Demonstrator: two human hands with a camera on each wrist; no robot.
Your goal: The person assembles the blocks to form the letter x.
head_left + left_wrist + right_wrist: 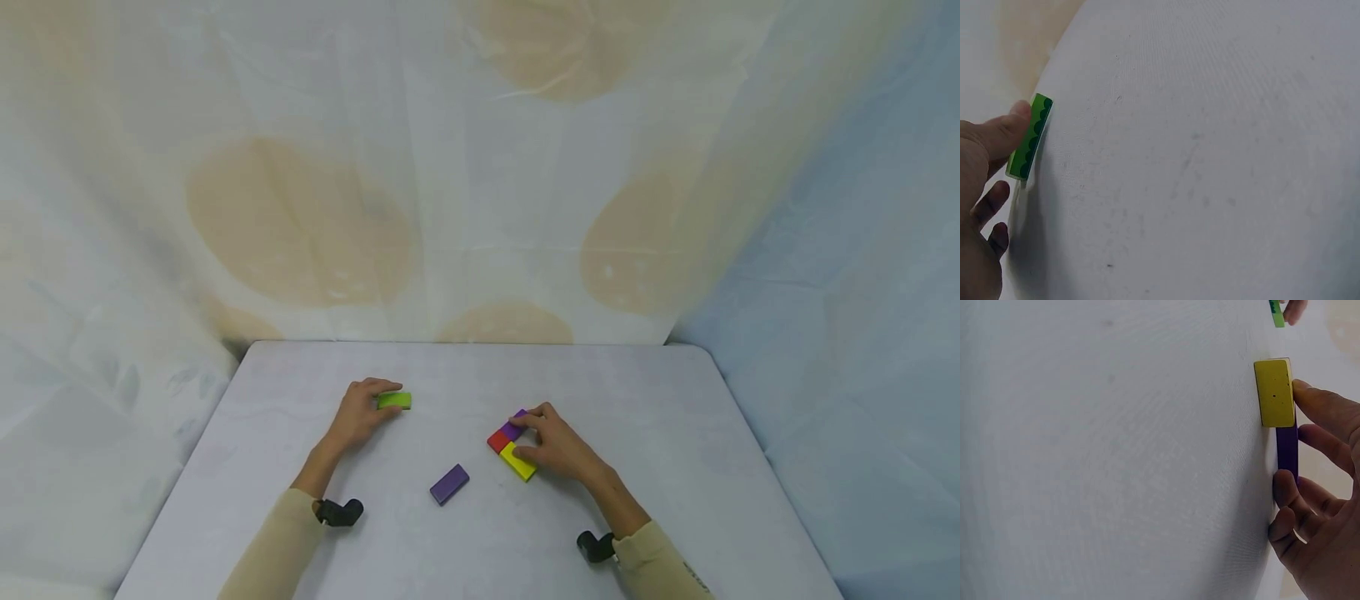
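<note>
Flat bright-green rectangular block (pixel 394 401) – pinched by left hand (pixel 360 414) fingers; right hand (pixel 557 446) fingers curled on yellow flat block (pixel 518 461), purple flat block (pixel 513 428).

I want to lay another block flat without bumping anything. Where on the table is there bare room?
The table is bare along the far edge behind both hands, and right of the right hand. Crowded: the red, purple and yellow blocks clustered under that hand, the loose purple block in front, and the green block in the left hand.
</note>
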